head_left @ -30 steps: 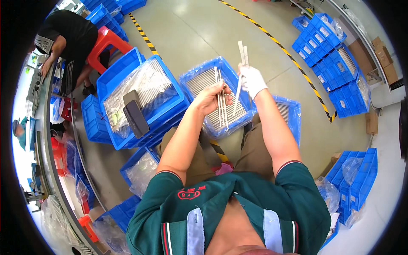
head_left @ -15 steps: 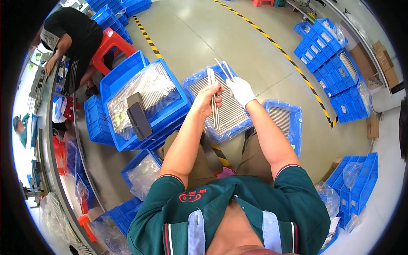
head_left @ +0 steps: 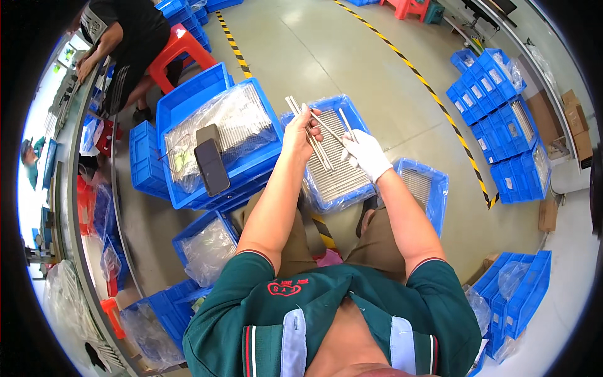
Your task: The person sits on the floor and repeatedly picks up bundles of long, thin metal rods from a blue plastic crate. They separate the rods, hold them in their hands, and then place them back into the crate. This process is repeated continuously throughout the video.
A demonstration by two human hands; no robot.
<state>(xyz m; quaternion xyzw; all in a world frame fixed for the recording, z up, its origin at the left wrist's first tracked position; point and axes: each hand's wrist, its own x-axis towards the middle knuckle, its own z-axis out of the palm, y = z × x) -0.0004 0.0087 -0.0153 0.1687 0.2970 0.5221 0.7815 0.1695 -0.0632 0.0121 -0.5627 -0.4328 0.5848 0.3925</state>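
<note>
My bare left hand (head_left: 298, 133) is closed around several thin silver metal rods (head_left: 324, 158), which slant down to the right. My right hand (head_left: 367, 155), in a white glove, grips metal rods (head_left: 346, 120) of the same sort. One rod (head_left: 329, 130) lies slanted across the gap between both hands; its ends are partly hidden by fingers. Below the hands stands a blue crate (head_left: 358, 115) lined with clear plastic, with rows of metal rods (head_left: 342, 182) lying side by side in it.
At left, a stacked blue crate (head_left: 164, 112) holds plastic-covered rods with a dark phone (head_left: 211, 166) on top. Another lined crate (head_left: 443, 188) stands at right. A person (head_left: 129, 38) works at the left bench by a red stool (head_left: 188, 53). Blue crates (head_left: 502, 132) line the right wall.
My hands have drawn apart, the right one lower and the left one slightly left. A rod now slants between them. The whole view has shifted a little.
</note>
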